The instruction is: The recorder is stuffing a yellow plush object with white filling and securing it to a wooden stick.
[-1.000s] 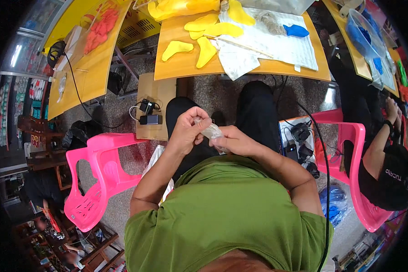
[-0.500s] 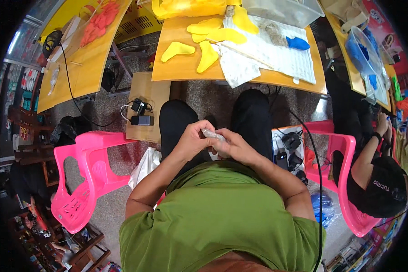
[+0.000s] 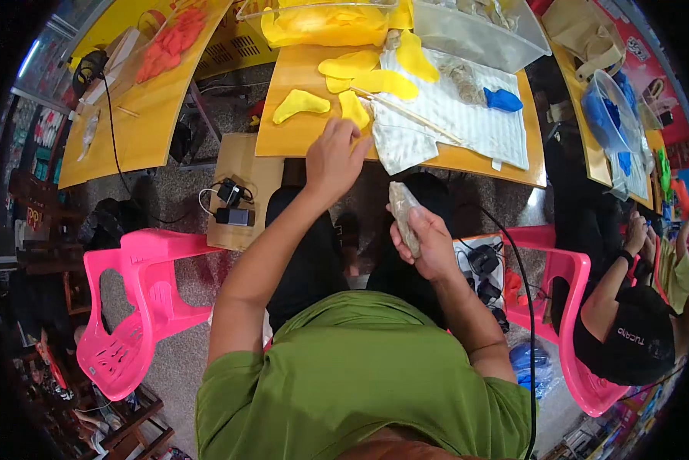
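The tan rectangular table (image 3: 283, 139) is wood-like, smooth and slightly glossy. On it, yellow sock-shaped cloth pieces (image 3: 302, 105) look matt, a white rectangular cloth (image 3: 490, 142) ribbed, a clear plastic box (image 3: 479, 38) smooth. On the table's near side, the long greyish-brown bundle (image 3: 403, 218) seems wrapped in shiny, crinkled film.

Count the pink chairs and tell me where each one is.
2: one pink chair to the person's left, the other to the right, by a co-worker in black. Any chair beneath the person would be mostly hidden.
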`<state>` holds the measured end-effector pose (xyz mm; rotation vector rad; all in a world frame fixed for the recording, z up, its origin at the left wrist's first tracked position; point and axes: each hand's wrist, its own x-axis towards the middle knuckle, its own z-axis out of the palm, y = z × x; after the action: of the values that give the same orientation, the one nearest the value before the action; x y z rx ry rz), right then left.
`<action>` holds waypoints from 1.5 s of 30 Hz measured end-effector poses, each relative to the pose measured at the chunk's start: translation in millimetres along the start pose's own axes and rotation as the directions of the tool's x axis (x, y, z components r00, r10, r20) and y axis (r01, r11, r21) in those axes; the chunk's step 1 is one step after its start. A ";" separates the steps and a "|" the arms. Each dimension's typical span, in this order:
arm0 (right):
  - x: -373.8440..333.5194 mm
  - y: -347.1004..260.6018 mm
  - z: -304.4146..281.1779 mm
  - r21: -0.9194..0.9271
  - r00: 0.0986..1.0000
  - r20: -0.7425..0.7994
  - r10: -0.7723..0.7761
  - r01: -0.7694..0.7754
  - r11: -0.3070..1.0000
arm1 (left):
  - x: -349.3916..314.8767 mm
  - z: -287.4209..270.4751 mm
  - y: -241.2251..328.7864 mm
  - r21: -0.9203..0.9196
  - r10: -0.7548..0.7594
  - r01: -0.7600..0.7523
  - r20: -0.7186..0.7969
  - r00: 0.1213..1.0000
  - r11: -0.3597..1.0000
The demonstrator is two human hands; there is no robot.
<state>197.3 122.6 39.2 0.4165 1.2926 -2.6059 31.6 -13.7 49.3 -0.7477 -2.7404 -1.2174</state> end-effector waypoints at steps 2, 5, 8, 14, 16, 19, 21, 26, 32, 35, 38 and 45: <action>3.9 -6.7 -1.2 0.004 1.000 0.008 -0.019 0.019 1.000 | 27.4 5.8 6.8 0.238 0.048 -0.034 -0.053 0.997 0.971; 6.9 -11.6 -3.9 0.004 0.998 0.009 -0.057 0.057 0.998 | 56.8 12.8 9.8 0.532 -0.190 0.127 0.066 0.980 0.837; 8.9 -13.8 -8.6 -0.005 0.997 -0.002 -0.077 0.077 0.997 | 67.1 18.8 -8.1 0.488 -0.272 0.187 0.109 0.956 0.853; 21.2 -20.7 -7.9 -0.041 0.995 -0.019 -0.095 0.094 0.995 | 57.5 15.9 -39.6 0.294 -0.152 0.114 0.110 0.982 0.949; 29.1 -25.4 -4.1 -0.065 0.995 -0.028 -0.100 0.098 0.993 | 49.4 13.3 -36.5 0.147 -0.136 0.115 0.140 0.981 0.982; 42.9 -29.1 5.0 -0.102 0.990 0.007 -0.140 0.140 0.985 | 31.6 7.0 -22.2 0.002 -0.157 0.158 0.155 0.975 0.987; 52.0 -26.0 8.5 -0.157 0.991 0.025 -0.135 0.137 0.978 | 22.3 2.7 -5.1 0.006 -0.087 0.087 0.153 0.984 0.996; 57.4 -17.5 8.4 -0.257 0.995 -0.014 -0.094 0.087 0.962 | 2.7 -6.9 14.4 0.077 0.048 -0.060 0.153 0.987 0.995; 44.1 -14.6 11.8 -0.371 0.989 -0.087 -0.121 0.081 0.925 | -11.7 -11.2 20.7 0.072 0.156 -0.169 0.165 0.974 0.983; 34.9 -10.4 12.4 -0.416 0.973 -0.091 -0.212 0.156 0.896 | -15.7 -12.2 26.4 0.119 0.106 -0.131 0.193 0.975 0.984; 25.8 -11.2 13.7 -0.439 0.965 -0.065 -0.252 0.199 0.876 | -20.8 -8.9 29.3 0.127 0.084 -0.110 0.197 0.977 0.986; 20.5 -4.8 0.1 -0.452 0.977 -0.128 -0.168 0.093 0.887 | -40.8 -4.6 41.1 0.194 0.120 -0.148 0.150 0.981 0.970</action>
<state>176.6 124.2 35.9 0.4798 1.9746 -2.3037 85.4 -10.2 71.1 -1.0078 -2.8101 -0.8726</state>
